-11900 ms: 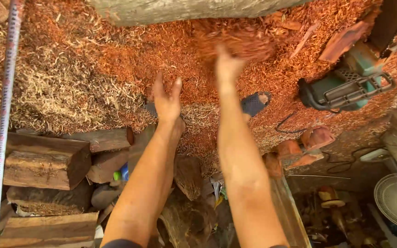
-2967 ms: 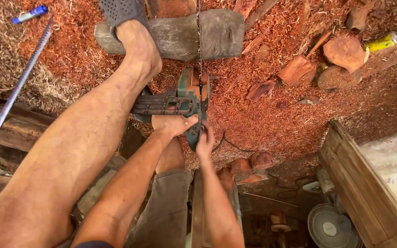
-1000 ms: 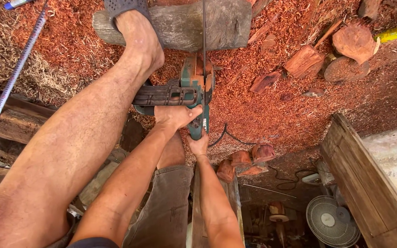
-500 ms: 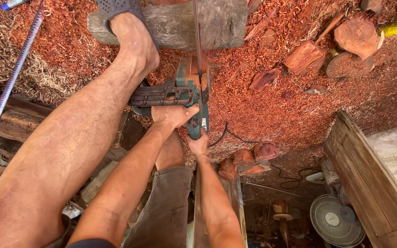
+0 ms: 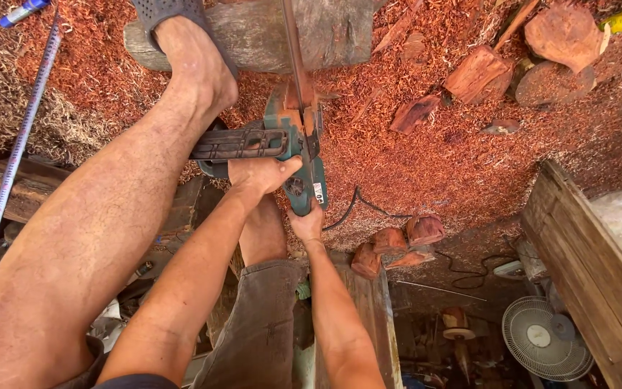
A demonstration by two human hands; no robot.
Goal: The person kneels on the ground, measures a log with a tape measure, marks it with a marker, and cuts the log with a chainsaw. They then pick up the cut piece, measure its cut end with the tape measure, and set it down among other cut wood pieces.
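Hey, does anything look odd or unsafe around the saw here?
Yes. A foot in an open sandal pins the log right beside the chainsaw bar, held by left hand and right hand. Its cord trails loose across the sawdust.

Foot [image 5: 188, 50] on the log [image 5: 325, 32], chainsaw [image 5: 282, 140] just below it, wood chunks [image 5: 397, 241] lower right, fan [image 5: 541, 338] probably farther down.

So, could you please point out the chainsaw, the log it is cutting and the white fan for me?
chainsaw [image 5: 293, 140], head view, on the green body beside the handle.
log [image 5: 332, 29], head view, on the grey bark right of the saw bar.
white fan [image 5: 541, 337], head view, on the round grille's hub.
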